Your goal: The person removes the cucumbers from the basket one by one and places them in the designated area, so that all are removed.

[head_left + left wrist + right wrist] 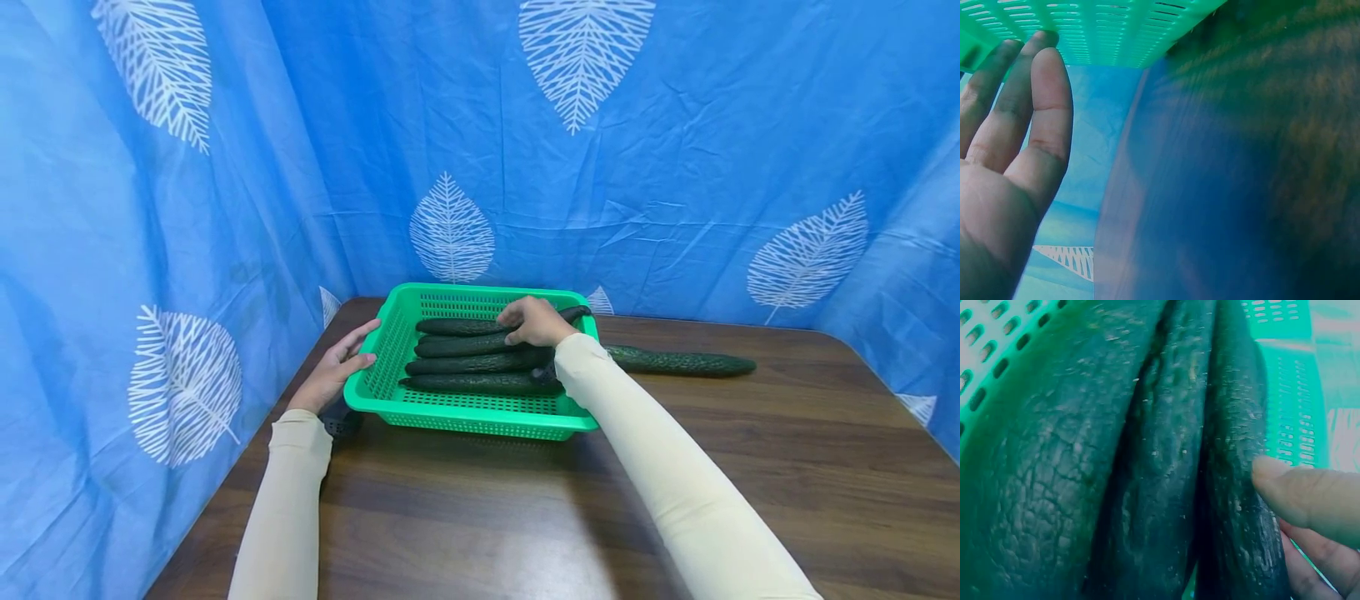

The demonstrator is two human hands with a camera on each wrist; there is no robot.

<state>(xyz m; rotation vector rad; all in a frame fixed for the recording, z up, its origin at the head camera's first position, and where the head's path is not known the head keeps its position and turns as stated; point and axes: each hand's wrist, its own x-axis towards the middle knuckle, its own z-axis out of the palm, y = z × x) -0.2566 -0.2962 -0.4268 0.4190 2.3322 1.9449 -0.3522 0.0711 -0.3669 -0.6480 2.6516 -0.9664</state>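
Observation:
A green plastic basket with slotted walls stands on the table, several dark green cucumbers lying side by side inside. At its left end, my left hand touches the rim. The left wrist view shows that hand's fingers nearly straight against the basket's outer wall. My right hand reaches into the basket and pinches the far cucumber, part of which the hand covers. In the right wrist view its thumb presses on a cucumber, with the other fingers partly hidden beyond it.
One more cucumber lies on the brown wooden table, right of the basket, its left end hidden by the basket and right sleeve. A blue curtain with white leaf prints hangs behind the table and along its left side.

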